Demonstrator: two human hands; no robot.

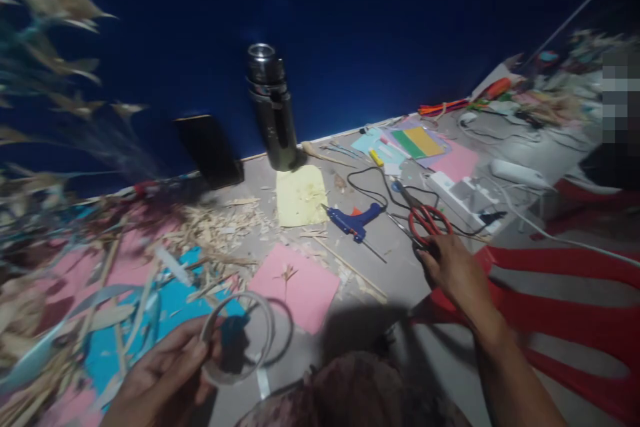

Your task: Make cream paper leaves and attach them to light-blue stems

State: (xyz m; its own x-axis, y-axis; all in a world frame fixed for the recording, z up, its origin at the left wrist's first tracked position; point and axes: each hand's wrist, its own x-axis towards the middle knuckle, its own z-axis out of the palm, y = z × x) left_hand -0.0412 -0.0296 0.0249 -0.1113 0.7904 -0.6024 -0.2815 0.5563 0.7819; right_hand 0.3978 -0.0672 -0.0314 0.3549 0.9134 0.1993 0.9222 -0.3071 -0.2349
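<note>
In my left hand (175, 360) is a thin roll of pale tape (267, 327), pinched by its left side between thumb and fingers. My right hand (447, 264) is closed at the red handles of a pair of scissors (434, 222), which lie on the floor with the blades pointing away. A slim metal tool (399, 222) lies just left of those scissors. Between my hands rests a blue hot glue gun (350, 222) with a glue stick poking out of its back. Pink paper (305, 287) with a small dried-leaf piece (287, 272) on it lies near the tape roll.
A metal flask (274, 114) and a dark upright box (210, 150) stand by the blue wall. Yellow paper (300, 197), wood-like shavings (220, 224) and blue paper (107, 354) lie around. At right are a white power strip (457, 197), cords and a red chair (565, 300).
</note>
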